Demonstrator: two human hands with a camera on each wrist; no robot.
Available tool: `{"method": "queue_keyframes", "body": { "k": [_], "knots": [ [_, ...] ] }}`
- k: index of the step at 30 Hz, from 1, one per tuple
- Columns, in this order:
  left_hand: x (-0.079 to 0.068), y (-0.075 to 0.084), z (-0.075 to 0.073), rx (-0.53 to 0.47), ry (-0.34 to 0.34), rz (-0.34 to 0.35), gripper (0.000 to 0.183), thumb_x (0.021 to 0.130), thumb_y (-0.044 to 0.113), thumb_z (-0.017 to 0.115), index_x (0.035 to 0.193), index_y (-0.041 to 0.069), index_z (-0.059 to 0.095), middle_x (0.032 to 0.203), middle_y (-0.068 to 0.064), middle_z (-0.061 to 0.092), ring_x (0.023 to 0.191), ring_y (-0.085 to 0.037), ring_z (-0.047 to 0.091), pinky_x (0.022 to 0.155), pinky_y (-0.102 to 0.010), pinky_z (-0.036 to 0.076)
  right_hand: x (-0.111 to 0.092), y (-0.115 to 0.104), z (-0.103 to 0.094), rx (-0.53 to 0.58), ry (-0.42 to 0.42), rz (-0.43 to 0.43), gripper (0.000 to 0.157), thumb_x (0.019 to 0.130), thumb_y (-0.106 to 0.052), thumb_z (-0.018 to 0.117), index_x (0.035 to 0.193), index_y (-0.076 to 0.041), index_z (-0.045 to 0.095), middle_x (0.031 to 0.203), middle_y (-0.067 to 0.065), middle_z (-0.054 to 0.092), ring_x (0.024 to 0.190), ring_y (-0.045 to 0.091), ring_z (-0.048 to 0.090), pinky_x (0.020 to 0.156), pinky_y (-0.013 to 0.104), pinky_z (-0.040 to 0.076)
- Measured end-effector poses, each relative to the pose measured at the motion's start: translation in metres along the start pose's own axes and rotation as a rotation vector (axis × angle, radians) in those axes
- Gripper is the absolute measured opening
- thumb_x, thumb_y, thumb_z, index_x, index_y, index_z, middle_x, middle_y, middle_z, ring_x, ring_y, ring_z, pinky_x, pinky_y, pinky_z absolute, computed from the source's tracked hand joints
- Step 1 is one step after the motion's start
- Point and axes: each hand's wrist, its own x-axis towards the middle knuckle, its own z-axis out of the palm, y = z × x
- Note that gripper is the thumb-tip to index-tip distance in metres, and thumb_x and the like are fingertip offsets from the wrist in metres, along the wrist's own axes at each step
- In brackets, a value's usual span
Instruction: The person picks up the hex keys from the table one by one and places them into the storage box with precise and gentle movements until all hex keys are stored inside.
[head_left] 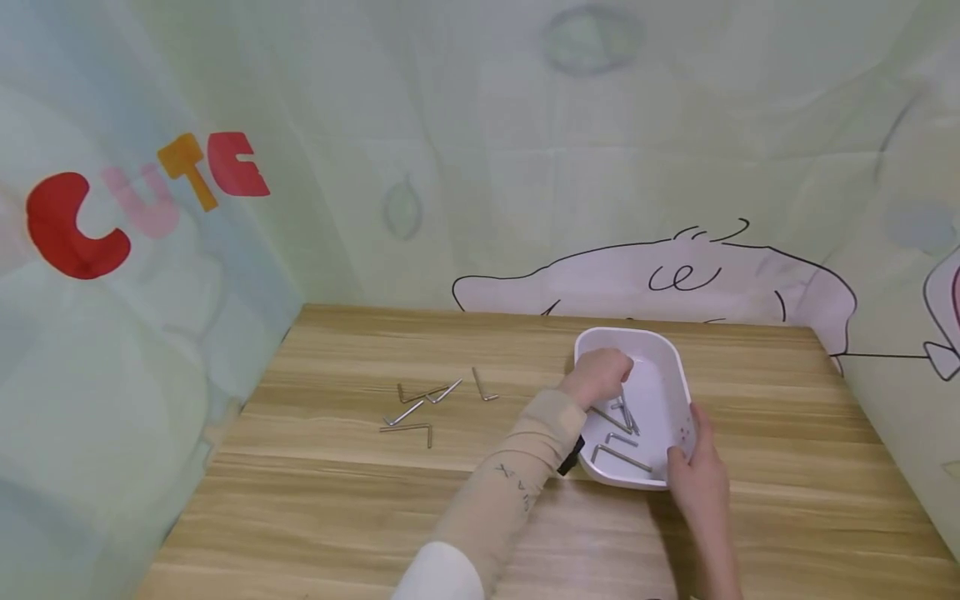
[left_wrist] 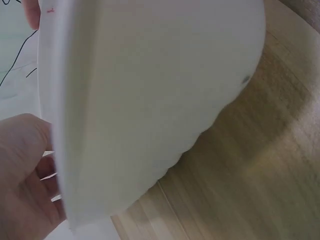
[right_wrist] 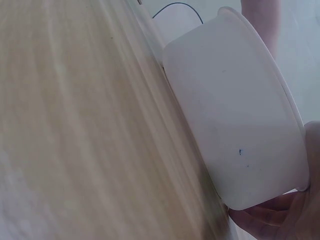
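Observation:
A white tray sits on the wooden table, with several L-shaped hex keys lying in it. My left hand reaches over its left side and down into it, fingers curled just above some of the keys. The fingertips are hidden, so I cannot tell if they pinch a key. With my right hand I grip the tray's near right rim, thumb on the inner side. The right wrist view shows the fingers of that hand against the tray's outer wall.
More hex keys lie in a loose group on the table, left of the tray. A printed curtain hangs behind the table and along its sides. My left forearm crosses the table in front of the tray.

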Motion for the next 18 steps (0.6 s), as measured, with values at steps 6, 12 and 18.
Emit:
{"method": "queue_keyframes", "body": {
  "k": [6,12,18],
  "knots": [
    [-0.0005,-0.0021,0.0025,0.029,0.022,-0.003,0.010,0.083,0.013,0.065,0.092,0.018,0.064,0.095,0.005,0.063,0.085,-0.009,0.057,0.065,-0.021,0.043,0.0011,-0.0003,0.0003,0.000,-0.004,0.006,0.073,0.091,-0.011,0.042,0.155,-0.019,0.009,0.145,0.037,0.032,0.128,0.057,0.037,0.101,0.067,0.033],
    [-0.0031,-0.0018,-0.0015,0.014,0.031,-0.005,0.012,0.083,0.014,0.065,0.095,0.018,0.065,0.097,0.005,0.063,0.087,-0.010,0.058,0.067,-0.022,0.044,0.0013,0.0001,0.0010,0.002,0.001,0.009,0.073,0.091,-0.011,0.043,0.155,-0.020,0.010,0.145,0.037,0.032,0.129,0.056,0.037,0.102,0.067,0.032],
    [-0.0051,-0.0014,-0.0043,0.002,0.035,0.006,0.013,0.084,0.013,0.064,0.096,0.018,0.066,0.097,0.005,0.063,0.087,-0.010,0.058,0.065,-0.022,0.043,0.0015,0.0005,0.0019,-0.003,0.013,0.007,0.073,0.091,-0.011,0.042,0.155,-0.019,0.010,0.145,0.037,0.033,0.128,0.057,0.036,0.102,0.067,0.032]
  ]
}}
